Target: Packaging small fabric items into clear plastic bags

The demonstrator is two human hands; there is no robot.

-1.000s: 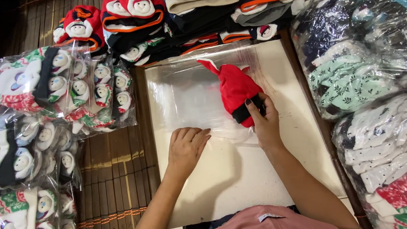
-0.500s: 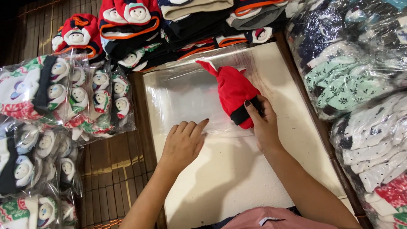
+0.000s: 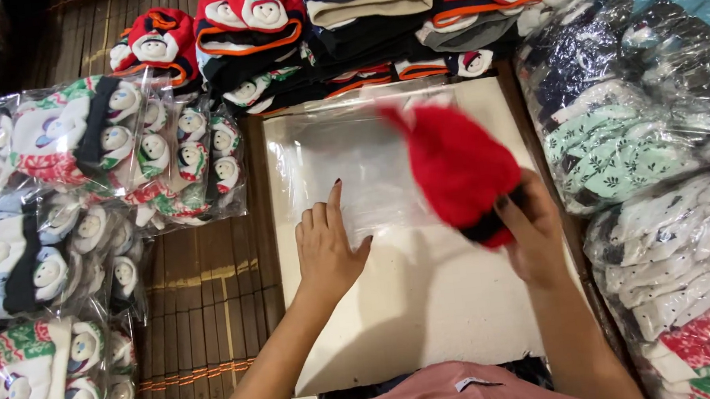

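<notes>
My left hand (image 3: pixel 329 258) lies flat on the clear plastic bag (image 3: pixel 351 174), fingers stretched out and only slightly spread, the thumb angled off to the right. The palm rests at the bag's near edge, where the plastic meets the bare white board (image 3: pixel 419 323) under it. The bag itself is spread flat over the far half of that board, shiny and a little wrinkled.

My right hand (image 3: pixel 534 230) holds the red knit hat (image 3: pixel 456 168) just right of the bag. My fingers are curled around the hat's dark near end, thumb on the left side and the others wrapped behind, so it is a closed grip on the fabric. The hat is lifted and blurred, its pointed end aimed far and left, over the right part of the bag.

Around the board, goods are stacked thick. On the far side sits a row of folded knit hats with snowman faces (image 3: pixel 250 14), red, navy and grey. To the left, on a dark slatted mat (image 3: pixel 211 326), lie clear packs of snowman hats (image 3: pixel 116 153), more of them reaching toward the near left corner. To the right is a heap of bagged patterned garments (image 3: pixel 620 157) in green, blue, white and red. At the near edge my pink cap brim (image 3: pixel 452 398) shows.
</notes>
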